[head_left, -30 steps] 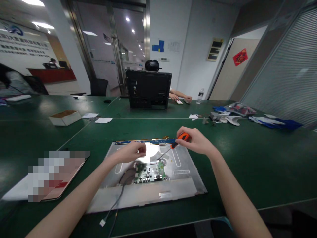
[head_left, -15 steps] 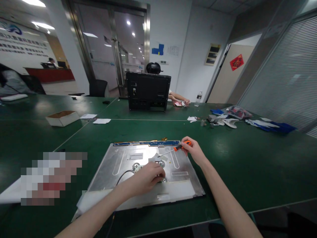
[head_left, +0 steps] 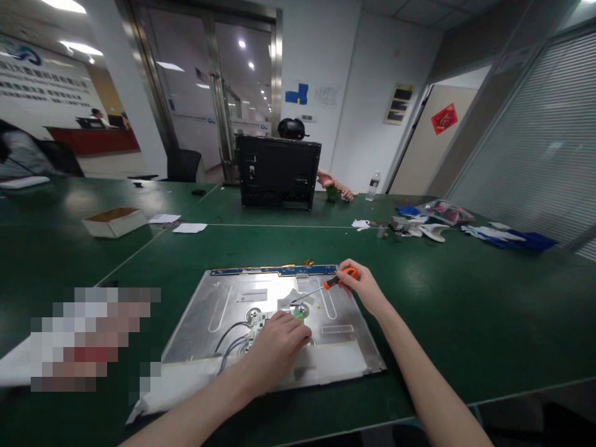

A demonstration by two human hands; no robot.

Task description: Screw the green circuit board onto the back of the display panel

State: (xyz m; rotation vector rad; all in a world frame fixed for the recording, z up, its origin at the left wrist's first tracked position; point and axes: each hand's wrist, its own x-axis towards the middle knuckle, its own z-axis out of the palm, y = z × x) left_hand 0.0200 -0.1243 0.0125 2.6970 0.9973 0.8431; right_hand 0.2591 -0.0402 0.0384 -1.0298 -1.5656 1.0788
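Note:
A silver display panel (head_left: 279, 292) lies back side up on the green table in front of me. My left hand (head_left: 282, 344) is over its middle, fingers curled around the right side of a small green circuit board (head_left: 256, 326); the fingertips are partly hidden. Dark cables (head_left: 227, 347) run from the board's left side. My right hand (head_left: 361, 285) grips a screwdriver (head_left: 333, 283) by its orange and black handle. The blade slants down left, its tip close to a grey tape patch (head_left: 298, 297) above the board. Along the panel's far edge runs a blue circuit strip (head_left: 274, 270).
Across the table (head_left: 465, 310) stands a black monitor housing (head_left: 279, 171), with another person's hands (head_left: 342, 189) beside it. An open carton (head_left: 114, 223) and papers (head_left: 190, 228) lie to the left. Gloves (head_left: 433, 231), bags and a bottle (head_left: 373, 186) are at the far right.
My left hand has shifted down slightly and turned, baring more of the circuit board and its cables. The screwdriver has moved a little left and down. The other person's hands now hold something green.

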